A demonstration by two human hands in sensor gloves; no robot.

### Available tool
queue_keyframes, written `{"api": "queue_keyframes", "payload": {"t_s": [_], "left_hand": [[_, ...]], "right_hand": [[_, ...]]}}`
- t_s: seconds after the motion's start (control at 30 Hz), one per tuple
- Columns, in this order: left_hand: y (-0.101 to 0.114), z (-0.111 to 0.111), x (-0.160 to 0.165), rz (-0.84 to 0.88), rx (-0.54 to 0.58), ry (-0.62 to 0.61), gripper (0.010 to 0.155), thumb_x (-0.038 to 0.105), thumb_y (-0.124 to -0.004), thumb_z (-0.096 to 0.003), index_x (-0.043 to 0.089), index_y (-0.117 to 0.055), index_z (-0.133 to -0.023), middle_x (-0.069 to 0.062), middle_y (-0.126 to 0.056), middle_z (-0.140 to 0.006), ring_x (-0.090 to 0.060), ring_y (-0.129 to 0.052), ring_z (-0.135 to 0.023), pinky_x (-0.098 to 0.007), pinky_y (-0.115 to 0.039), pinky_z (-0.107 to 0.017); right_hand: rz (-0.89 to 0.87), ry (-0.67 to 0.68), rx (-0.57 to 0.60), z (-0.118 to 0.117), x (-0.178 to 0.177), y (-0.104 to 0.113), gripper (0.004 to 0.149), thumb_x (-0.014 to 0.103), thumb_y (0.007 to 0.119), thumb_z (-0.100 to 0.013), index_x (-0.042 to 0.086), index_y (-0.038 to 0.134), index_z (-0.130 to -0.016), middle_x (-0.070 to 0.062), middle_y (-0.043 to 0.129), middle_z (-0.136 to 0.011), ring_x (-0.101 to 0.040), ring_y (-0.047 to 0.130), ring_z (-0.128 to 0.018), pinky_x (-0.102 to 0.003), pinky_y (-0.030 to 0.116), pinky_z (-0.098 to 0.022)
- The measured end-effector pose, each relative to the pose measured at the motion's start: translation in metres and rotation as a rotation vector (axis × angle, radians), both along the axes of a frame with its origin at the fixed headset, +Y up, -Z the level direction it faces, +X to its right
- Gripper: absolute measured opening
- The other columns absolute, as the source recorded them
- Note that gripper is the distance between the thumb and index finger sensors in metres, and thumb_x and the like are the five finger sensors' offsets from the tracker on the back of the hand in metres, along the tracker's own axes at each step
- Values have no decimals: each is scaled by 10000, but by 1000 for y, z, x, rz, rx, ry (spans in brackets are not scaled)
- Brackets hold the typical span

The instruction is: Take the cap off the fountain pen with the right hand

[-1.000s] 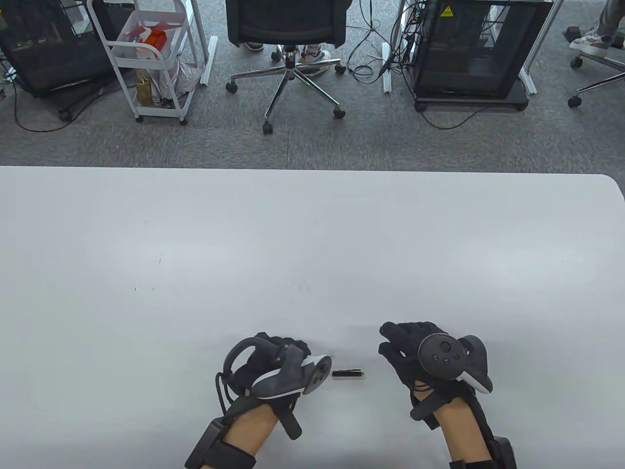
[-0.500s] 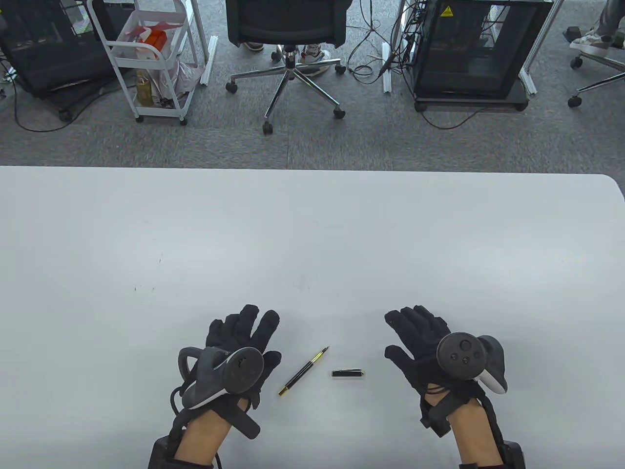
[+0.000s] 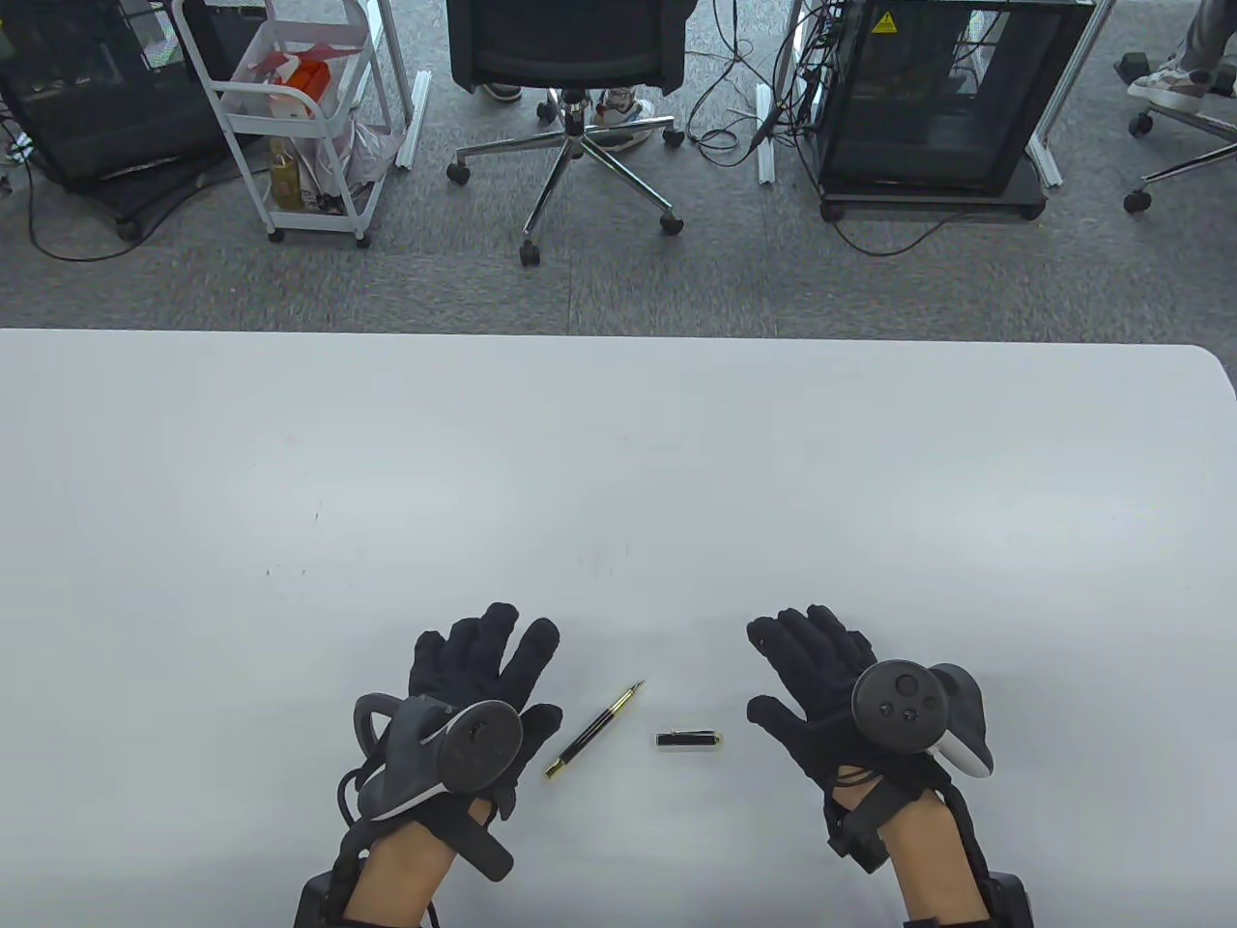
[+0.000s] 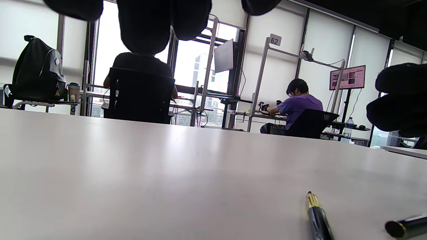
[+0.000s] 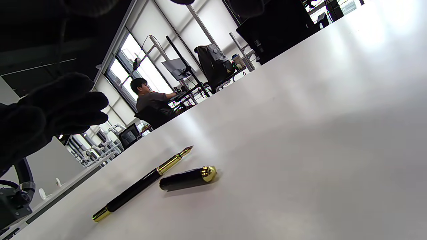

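In the table view, the fountain pen [image 3: 593, 731] lies bare on the white worktop [image 3: 618, 483], its gold nib pointing up and to the right. The fountain pen cap [image 3: 687, 739] rests just beside it to the right, apart from it, so the cap looks already off. The left hand [image 3: 474, 696] lies flat with fingers spread, just left of the pen and grasping nothing; the right hand [image 3: 821, 686] is likewise released, fingers extended, to the right of the cap. Both sit clear of the parts, probably to show the separated pieces.

The left wrist view looks low across the worktop, catching the pen's [image 4: 317, 216] end and the cap [image 4: 405, 226] at the bottom right; no finger touches either.

The right wrist view shows pen [image 5: 140, 183] and cap [image 5: 186, 178] lying near each other at an angle, with the gloved fingers [image 5: 50, 110] hanging free above.
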State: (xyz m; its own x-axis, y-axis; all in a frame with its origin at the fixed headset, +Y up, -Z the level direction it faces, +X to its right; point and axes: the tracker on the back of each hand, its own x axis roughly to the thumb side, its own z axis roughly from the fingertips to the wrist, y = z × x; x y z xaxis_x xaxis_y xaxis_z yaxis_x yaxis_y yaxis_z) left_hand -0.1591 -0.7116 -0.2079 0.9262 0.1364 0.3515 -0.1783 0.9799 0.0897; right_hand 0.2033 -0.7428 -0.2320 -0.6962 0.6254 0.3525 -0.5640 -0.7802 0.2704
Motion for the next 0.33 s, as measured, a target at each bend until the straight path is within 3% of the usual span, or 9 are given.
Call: {"api": "queue_keyframes", "payload": {"t_s": [0.33], "left_hand": [[-4,-2,-5,-12,-22,24,731,638,-569,-331,386,-424,-1002,-163,-538,-1120,-470,-704,-995,-738,-531,-642]], "right_hand": [[19,16,-23,-1,-3,-2,739,654,589,-505,321,324,-1109,-226,382,-1170,-531,291,-1064,-719,243,-720]]}}
